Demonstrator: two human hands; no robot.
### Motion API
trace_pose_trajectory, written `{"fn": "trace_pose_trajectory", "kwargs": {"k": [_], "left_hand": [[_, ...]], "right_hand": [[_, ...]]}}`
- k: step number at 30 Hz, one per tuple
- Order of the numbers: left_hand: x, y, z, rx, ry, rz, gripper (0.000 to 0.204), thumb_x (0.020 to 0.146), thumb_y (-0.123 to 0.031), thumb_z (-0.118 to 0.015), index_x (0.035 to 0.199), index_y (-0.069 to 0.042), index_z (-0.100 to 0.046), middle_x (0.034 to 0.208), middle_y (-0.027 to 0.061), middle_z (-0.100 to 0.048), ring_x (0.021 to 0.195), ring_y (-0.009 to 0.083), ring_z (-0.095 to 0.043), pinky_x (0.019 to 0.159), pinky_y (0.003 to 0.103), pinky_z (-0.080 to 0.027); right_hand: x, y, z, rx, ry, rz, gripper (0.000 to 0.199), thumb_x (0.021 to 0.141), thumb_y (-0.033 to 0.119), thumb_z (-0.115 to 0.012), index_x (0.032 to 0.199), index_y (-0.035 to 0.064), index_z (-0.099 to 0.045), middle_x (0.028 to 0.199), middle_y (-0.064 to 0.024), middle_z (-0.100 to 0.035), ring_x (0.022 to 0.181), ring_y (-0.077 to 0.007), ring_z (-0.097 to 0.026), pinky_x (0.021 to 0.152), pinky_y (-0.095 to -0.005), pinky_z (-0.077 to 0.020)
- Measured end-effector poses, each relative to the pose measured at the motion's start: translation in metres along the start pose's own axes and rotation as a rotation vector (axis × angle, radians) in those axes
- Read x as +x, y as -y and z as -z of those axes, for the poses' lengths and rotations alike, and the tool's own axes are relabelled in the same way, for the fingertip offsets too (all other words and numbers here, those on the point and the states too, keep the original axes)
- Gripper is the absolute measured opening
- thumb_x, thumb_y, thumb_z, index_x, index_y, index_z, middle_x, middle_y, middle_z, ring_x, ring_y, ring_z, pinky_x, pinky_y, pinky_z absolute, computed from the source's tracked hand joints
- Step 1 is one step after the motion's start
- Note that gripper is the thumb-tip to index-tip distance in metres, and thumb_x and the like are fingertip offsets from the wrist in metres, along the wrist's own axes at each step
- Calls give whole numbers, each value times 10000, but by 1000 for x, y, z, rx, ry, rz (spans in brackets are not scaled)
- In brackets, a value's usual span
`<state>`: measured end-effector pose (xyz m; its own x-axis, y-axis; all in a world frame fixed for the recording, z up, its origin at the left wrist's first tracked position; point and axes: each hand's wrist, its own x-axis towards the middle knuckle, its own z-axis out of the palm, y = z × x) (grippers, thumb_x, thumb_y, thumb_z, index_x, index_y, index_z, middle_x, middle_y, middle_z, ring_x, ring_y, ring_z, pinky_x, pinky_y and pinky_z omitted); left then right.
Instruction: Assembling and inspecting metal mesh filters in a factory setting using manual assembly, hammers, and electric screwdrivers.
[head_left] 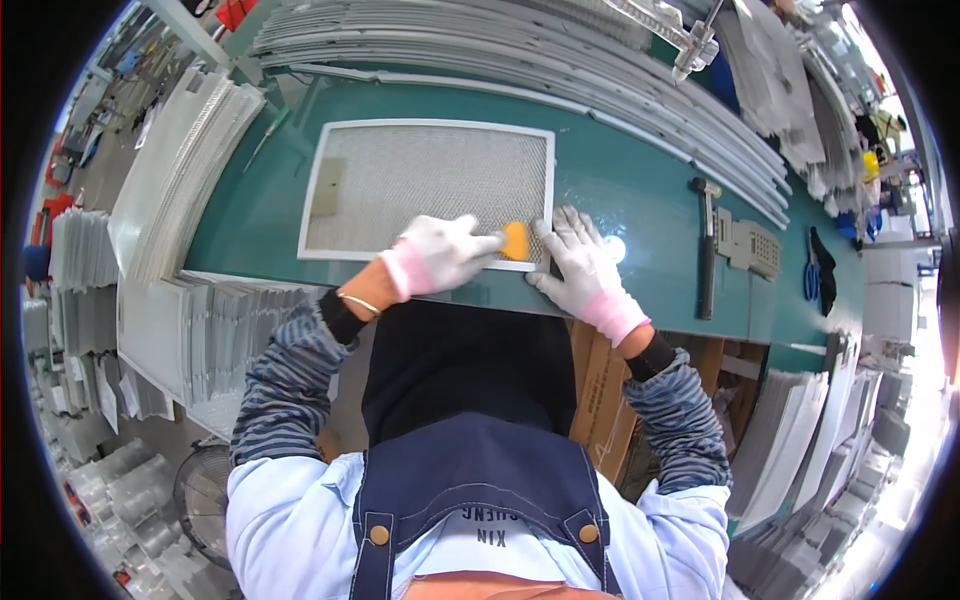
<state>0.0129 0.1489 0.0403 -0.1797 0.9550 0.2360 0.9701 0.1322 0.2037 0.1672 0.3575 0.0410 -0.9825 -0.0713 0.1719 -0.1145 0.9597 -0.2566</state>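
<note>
Currently, the gloved left hand, right of the lower centre of the white-framed mesh panel, grips a small yellow piece between its fingers near the panel's lower-right corner. The right hand lies open, fingers extended, against that corner, while the panel rests flat on the green table in the upper middle of the frame.

The panel lies on the table, left of the hammer.
</note>
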Motion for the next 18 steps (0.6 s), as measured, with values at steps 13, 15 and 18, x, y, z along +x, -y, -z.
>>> {"fn": "trace_pose_trajectory", "kwargs": {"k": [13,15,18], "left_hand": [[-179,181,50,651,-133,997,383,936,-432,-540,1277,-270,-602,1069,88,-575,965,303,-593,752,460,-510],[-168,165,55,661,-176,973,380,912,-380,-586,1263,-238,-609,1117,74,-574,1025,293,-577,801,449,-499],[-164,157,59,592,-567,619,361,863,-241,-659,1215,-162,-641,1136,90,-587,1038,287,-577,854,428,-478]], "right_hand": [[26,101,-46,-10,-53,82,873,685,377,-793,1398,40,-419,1322,-232,-480,1271,-404,-438,1076,-570,-317],[1,94,-73,-256,-138,79,549,713,228,-752,1213,74,-583,1075,-123,-574,1051,-303,-556,963,-481,-436],[-20,89,-18,49,-274,104,280,685,77,-720,953,106,-644,876,-85,-564,846,-262,-577,821,-397,-493]]}}
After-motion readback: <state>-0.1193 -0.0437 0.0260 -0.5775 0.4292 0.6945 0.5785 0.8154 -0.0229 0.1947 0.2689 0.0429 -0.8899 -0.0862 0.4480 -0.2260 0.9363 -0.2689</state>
